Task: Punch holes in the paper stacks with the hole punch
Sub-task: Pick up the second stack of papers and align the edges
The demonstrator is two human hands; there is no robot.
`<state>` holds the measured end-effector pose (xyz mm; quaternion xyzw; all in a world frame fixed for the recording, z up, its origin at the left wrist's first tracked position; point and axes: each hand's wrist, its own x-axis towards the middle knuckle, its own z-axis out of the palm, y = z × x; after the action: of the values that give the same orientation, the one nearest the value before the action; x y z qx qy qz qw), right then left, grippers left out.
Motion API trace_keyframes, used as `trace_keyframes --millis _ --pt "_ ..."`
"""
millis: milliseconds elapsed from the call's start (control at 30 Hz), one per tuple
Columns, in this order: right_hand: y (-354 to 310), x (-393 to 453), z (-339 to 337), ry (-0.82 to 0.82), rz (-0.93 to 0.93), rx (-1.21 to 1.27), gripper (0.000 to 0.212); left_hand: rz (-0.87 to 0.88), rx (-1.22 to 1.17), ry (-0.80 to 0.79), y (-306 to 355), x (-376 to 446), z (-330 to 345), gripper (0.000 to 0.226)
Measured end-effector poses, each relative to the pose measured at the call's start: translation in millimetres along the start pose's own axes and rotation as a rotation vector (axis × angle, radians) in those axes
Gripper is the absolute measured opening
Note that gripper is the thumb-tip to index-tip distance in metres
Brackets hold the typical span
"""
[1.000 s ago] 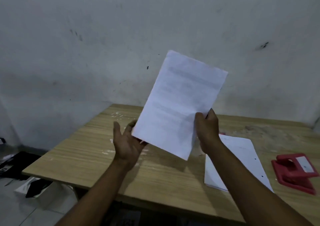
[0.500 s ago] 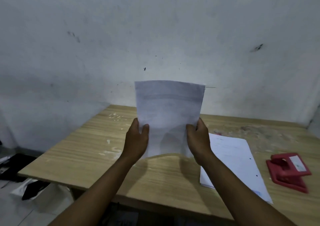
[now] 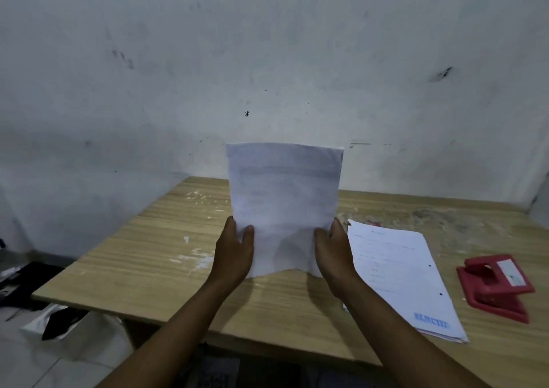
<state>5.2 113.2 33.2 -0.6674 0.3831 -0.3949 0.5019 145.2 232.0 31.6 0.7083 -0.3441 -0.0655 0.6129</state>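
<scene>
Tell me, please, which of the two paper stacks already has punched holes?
The paper stack lying flat on the table, right of the hands: two dark holes dot its right edge. The upright stack held in both hands shows none.

Beyond my fingertips stands a scuffed white wall (image 3: 267, 46); under them, my wooden table (image 3: 142, 257); grey floor (image 3: 44, 364) lower left.

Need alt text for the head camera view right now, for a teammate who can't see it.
Both hands, left hand and right hand, hold a stack of paper upright by its lower side edges, bottom edge on or just above the wooden table. To the right lie a second paper pile with punched holes and, further right, a red hole punch, untouched.
</scene>
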Motion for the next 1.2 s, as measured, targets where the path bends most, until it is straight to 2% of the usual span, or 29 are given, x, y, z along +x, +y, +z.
trace_keyframes --millis 100,267,333,433,533,600,767,1000,1200 --pt "4 -3 -1 -0.029 0.034 -0.05 0.029 -0.005 0.02 -0.004 0 2 -2 0.024" --pt "-5 3 -24 -0.012 -0.015 -0.067 0.023 -0.014 0.012 -0.089 21 16 -3 0.032" --pt "-5 4 -37 -0.007 -0.026 -0.074 0.022 -0.106 -0.027 -0.177 25 23 0 0.03" --pt "-3 1 -59 0.015 -0.015 -0.088 0.026 -0.338 -0.199 -0.349 34 27 9 0.027" --pt "5 -4 -83 0.029 0.027 -0.098 0.029 -0.45 -0.273 -0.478 42 22 26 0.029" --pt "11 -7 -101 0.039 0.057 -0.114 0.032 -0.462 -0.303 -0.535 45 18 44 0.03" --pt "23 -9 -147 0.077 0.117 -0.164 0.028 -0.35 -0.255 -0.574 52 9 95 0.036" --pt "40 -7 -222 0.277 0.117 -0.115 0.013 -0.406 -0.304 -0.59 47 0 149 0.037" --pt "57 -4 -280 0.642 0.092 -0.134 0.015 -0.485 -0.273 -0.617 51 -5 180 0.029"
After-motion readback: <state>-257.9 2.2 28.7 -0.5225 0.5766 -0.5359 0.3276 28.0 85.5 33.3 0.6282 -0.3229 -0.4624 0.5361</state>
